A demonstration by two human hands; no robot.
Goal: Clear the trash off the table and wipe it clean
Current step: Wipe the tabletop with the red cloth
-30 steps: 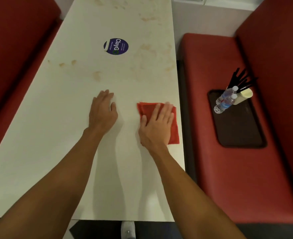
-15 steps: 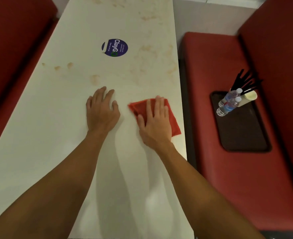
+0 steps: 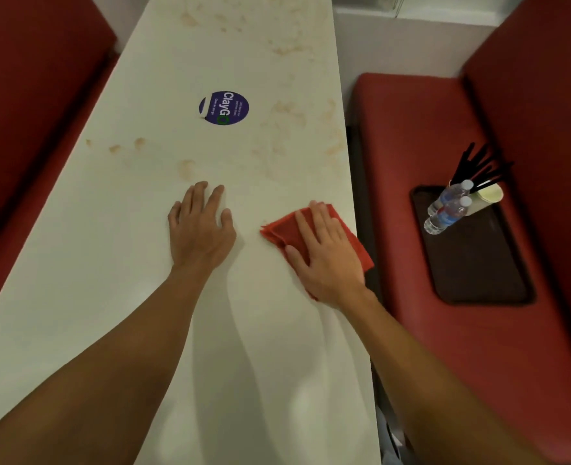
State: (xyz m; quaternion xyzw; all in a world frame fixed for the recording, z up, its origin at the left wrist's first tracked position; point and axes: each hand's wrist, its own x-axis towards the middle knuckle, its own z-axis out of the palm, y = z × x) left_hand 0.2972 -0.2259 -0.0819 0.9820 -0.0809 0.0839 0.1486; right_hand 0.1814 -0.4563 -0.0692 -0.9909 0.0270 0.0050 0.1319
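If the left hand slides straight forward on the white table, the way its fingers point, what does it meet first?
Most likely the pale brown stain just beyond the fingertips of the left hand; farther along that line lies the round blue sticker.

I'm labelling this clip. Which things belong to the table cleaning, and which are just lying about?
Job: cloth under right hand; left hand flat on table; stains; tray with bottles, cup.
Lying about: sticker; seats.

Round blue sticker (image 3: 224, 108) on white table (image 3: 92, 263), reading "ClayGo", smaller print unreadable
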